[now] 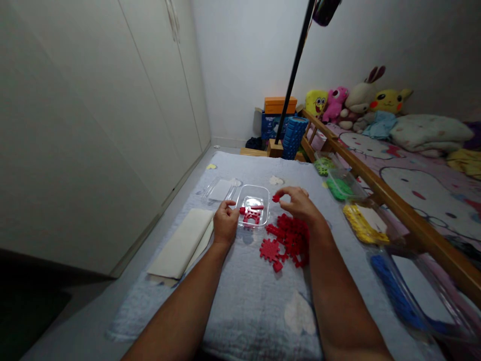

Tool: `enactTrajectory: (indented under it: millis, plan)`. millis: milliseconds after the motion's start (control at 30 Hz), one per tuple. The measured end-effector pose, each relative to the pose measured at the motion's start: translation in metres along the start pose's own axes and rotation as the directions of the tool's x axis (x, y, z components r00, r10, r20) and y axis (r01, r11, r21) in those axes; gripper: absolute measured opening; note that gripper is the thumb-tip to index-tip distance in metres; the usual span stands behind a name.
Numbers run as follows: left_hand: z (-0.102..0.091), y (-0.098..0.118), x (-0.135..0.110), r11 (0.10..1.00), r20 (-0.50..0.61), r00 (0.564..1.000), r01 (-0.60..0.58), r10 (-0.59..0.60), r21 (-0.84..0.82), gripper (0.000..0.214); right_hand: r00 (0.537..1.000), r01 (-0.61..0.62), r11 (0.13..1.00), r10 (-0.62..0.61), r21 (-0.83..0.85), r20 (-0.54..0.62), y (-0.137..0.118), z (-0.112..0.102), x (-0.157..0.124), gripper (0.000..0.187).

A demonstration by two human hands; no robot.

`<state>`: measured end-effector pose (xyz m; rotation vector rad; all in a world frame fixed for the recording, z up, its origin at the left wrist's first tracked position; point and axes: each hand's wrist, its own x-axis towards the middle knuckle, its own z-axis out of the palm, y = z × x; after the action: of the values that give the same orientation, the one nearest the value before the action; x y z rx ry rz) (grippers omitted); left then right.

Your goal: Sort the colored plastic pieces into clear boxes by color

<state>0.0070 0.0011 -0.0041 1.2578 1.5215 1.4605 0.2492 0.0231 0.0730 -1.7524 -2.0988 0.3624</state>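
A clear plastic container [267, 195] sits on the cloth-covered surface, with a few red toy building pieces [251, 217] inside. My left hand [225, 223] is closed at its left rim, thumb and curled fingers pinching the edge. A small red piece [242, 210] shows right beside that thumb; whether it touches the thumb I cannot tell. To the right of the container, my right hand [298, 203] pinches a small red building piece [276, 198] between thumb and fingertips. Below that hand lies a loose pile of red building pieces [289, 235], partly hidden by my right forearm.
Left of the container are a clear lid [221, 189] and a folded cream sheet [184, 243]. Clear boxes of green [340, 189], yellow [363, 225] and blue pieces [398, 286] line the right edge, beside a wooden bed rail [376, 188]. A black pole [295, 70] stands behind.
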Motion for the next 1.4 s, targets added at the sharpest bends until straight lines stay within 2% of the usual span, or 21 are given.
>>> enactTrajectory:
  millis: [100,200,333,433,567,700,800,967,1100,1200,1300,1400]
  plan:
    - [0.000,0.002,-0.001,1.000,0.002,1.000,0.009,-0.009,0.005,0.019,0.997,0.072,0.997,-0.072,-0.035,0.009,-0.023,0.018,0.003,0.028]
    - [-0.001,0.003,-0.001,1.000,0.003,1.000,0.007,-0.007,0.006,0.019,0.995,0.089,0.993,-0.085,-0.076,0.060,-0.037,0.033,0.005,0.024]
    - [-0.001,-0.001,0.000,1.000,0.003,1.000,-0.003,0.003,0.009,0.019,0.995,0.074,0.993,-0.067,-0.097,0.077,-0.038,0.034,0.005,0.026]
    - [-0.001,-0.004,0.000,1.000,0.004,1.000,-0.002,0.002,0.004,0.019,0.999,0.041,0.995,-0.039,-0.090,0.018,-0.026,0.020,0.003,0.034]
    - [-0.001,-0.003,0.000,1.000,0.003,1.000,-0.004,0.004,0.013,0.020,0.997,-0.056,0.992,0.050,-0.112,-0.064,0.011,-0.003,-0.006,0.040]
    - [-0.001,-0.002,-0.001,1.000,0.000,1.000,0.004,-0.004,0.021,0.021,0.975,-0.222,0.957,0.223,-0.186,-0.018,0.055,-0.014,-0.024,0.041]
    - [0.000,-0.004,0.000,1.000,0.000,1.000,-0.005,0.005,0.021,0.021,0.964,-0.259,0.949,0.266,-0.179,0.016,0.076,-0.011,-0.037,0.042]
    - [0.000,-0.005,0.001,1.000,-0.002,1.000,-0.008,0.008,0.016,0.021,0.965,-0.257,0.961,0.261,-0.104,0.021,0.082,0.006,-0.045,0.042]
    - [0.000,-0.004,0.001,1.000,0.005,1.000,-0.006,0.006,0.008,0.020,0.979,-0.204,0.978,0.205,-0.041,0.017,0.081,0.016,-0.046,0.038]
    - [0.000,-0.003,0.000,1.000,0.013,1.000,-0.006,0.006,0.002,0.021,0.986,-0.160,0.986,0.162,0.053,-0.028,0.082,0.021,-0.047,0.042]
    - [-0.001,-0.003,0.000,1.000,0.017,1.000,0.000,0.000,0.000,0.021,0.981,-0.161,0.982,0.170,0.094,-0.090,0.084,0.026,-0.050,0.046]
    - [-0.001,-0.003,0.000,1.000,0.014,1.000,0.003,-0.003,0.004,0.022,0.979,-0.178,0.979,0.187,0.102,-0.088,0.087,0.028,-0.051,0.034]
